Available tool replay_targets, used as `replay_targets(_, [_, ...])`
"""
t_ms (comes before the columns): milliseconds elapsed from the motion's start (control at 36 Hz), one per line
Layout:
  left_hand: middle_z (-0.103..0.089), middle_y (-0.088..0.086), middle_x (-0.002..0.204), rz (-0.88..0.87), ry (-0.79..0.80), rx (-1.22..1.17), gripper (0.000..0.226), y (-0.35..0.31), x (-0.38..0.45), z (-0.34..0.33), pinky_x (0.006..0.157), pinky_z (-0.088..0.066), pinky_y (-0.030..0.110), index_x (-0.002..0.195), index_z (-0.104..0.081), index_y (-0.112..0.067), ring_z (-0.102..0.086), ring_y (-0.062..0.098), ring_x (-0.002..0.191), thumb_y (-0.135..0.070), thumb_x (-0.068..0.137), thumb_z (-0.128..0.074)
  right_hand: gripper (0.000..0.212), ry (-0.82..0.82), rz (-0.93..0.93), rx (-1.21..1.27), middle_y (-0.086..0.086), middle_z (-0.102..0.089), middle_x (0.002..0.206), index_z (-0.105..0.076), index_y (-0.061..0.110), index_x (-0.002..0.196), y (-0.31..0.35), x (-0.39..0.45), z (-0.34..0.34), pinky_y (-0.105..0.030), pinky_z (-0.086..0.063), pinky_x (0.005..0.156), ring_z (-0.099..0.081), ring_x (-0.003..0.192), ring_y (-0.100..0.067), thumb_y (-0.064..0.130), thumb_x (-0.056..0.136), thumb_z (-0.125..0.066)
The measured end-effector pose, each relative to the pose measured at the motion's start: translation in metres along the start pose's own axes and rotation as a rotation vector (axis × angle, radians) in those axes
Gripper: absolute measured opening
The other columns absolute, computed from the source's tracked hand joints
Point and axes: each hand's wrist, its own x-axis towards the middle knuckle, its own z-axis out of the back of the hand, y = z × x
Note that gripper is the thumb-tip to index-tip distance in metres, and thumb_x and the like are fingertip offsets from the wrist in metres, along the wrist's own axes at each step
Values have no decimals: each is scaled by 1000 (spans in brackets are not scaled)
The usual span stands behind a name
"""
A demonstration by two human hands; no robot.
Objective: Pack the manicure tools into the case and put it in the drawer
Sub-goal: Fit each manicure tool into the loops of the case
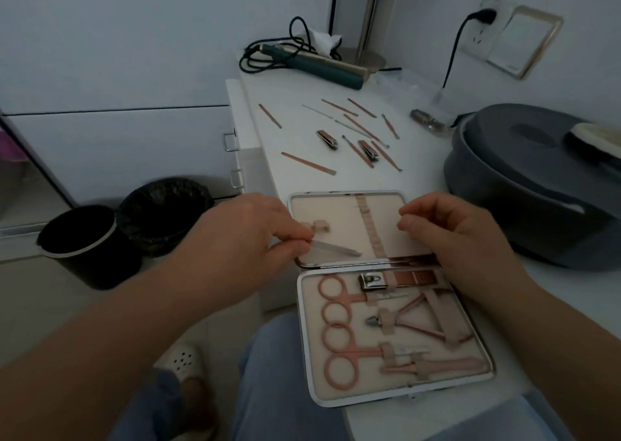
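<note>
The manicure case (304, 336) lies open at the near edge of the white table. Its near half holds pink scissors (339, 297), nippers (413, 316) and a clipper under straps. My left hand (248, 239) pinches a thin silver tool (332, 248) over the far half's left side, beside a small strap loop. My right hand (450, 228) hovers over the far half's right side, its fingers curled and holding nothing I can see. Several loose rose-gold tools (359, 126), a file (307, 162) and two nail clippers (327, 138) lie scattered farther back on the table.
A grey lidded container (524, 185) stands right of the case. A hair iron with a cable (316, 67) and a mirror stand (368, 37) are at the back. White drawers with metal handles (230, 141) and two black bins (84, 239) are on the left.
</note>
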Motion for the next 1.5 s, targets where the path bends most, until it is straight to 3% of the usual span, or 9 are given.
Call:
replay_targets(167, [-56, -17, 81, -67, 28, -1, 18, -4, 5, -5, 75, -46, 33, 92, -71, -34, -50, 6, 83, -39, 76, -65, 10, 27, 12, -31, 7, -64, 71, -66, 30, 75, -2, 1, 0, -5, -43, 51, -58, 63, 2, 22, 82, -63])
replay_targets(389, [-47, -31, 60, -20, 92, -70, 14, -10, 16, -6, 68, -36, 8, 85, -72, -37, -48, -10, 69, -37, 73, -64, 11, 49, 39, -65, 8, -64, 73, -64, 33, 75, -3, 1, 1, -5, -45, 54, -58, 68, 0, 24, 82, -63])
replay_targets(528, [-49, -25, 67, -92, 62, -23, 10, -10, 17, -6, 75, -46, 32, 84, -72, -35, -50, 4, 80, -34, 75, -67, 12, 47, 54, -65, 8, -63, 71, -65, 32, 73, -4, 1, 1, -5, -44, 55, -57, 64, 3, 23, 81, -64])
replay_targets(667, [-64, -6, 65, -307, -19, 162, 12, -12, 12, -4, 49, -52, 35, 72, -73, -27, -58, 18, 64, -28, 71, -61, 11, 62, 71, -74, 8, -64, 72, -64, 33, 73, -5, 1, 1, -7, -45, 56, -58, 66, 1, 24, 80, -63])
replay_targets(833, [-61, -5, 66, -386, 52, 234, 31, -12, 11, -2, 42, -46, 26, 72, -72, -26, -57, 14, 54, -34, 79, -43, 11, 70, 92, -107, 19, -63, 76, -63, 36, 72, -6, 0, 1, -7, -44, 57, -57, 67, 2, 28, 80, -62])
replay_targets(1028, [-63, -2, 95, -359, 176, 124, 31, -5, 14, 2, 75, -49, 34, 97, -70, -29, -57, 15, 89, -39, 84, -44, 11, 79, 108, -130, 26, -61, 73, -62, 37, 72, -7, 0, 2, -9, -43, 56, -56, 67, 4, 29, 80, -61])
replay_targets(1139, [-48, -3, 133, -298, 189, -13, 37, -3, 9, -7, 106, -18, 24, 106, -65, -36, -24, 7, 131, -49, 84, -38, 14, 81, 125, -146, 28, -60, 72, -62, 37, 71, -8, 0, 1, -8, -42, 54, -55, 65, 7, 26, 81, -62])
replay_targets(1278, [-27, -11, 148, -268, 196, -154, 34, -2, 9, -12, 99, 10, 2, 108, -60, -45, 4, -7, 133, -52, 82, -40, 10, 80, 142, -163, 27, -61, 75, -62, 36, 72, -8, 0, 1, -5, -42, 56, -55, 67, 6, 29, 79, -60])
replay_targets(1500, [-29, -19, 142, -179, 238, -273, 31, 0, 13, -11, 97, 2, -1, 110, -57, -47, -4, -12, 128, -57, 82, -45, 10, 85, 104, -153, 25, -62, 76, -63, 35, 73, -6, -1, 0, -11, -46, 54, -57, 66, 3, 28, 80, -61])
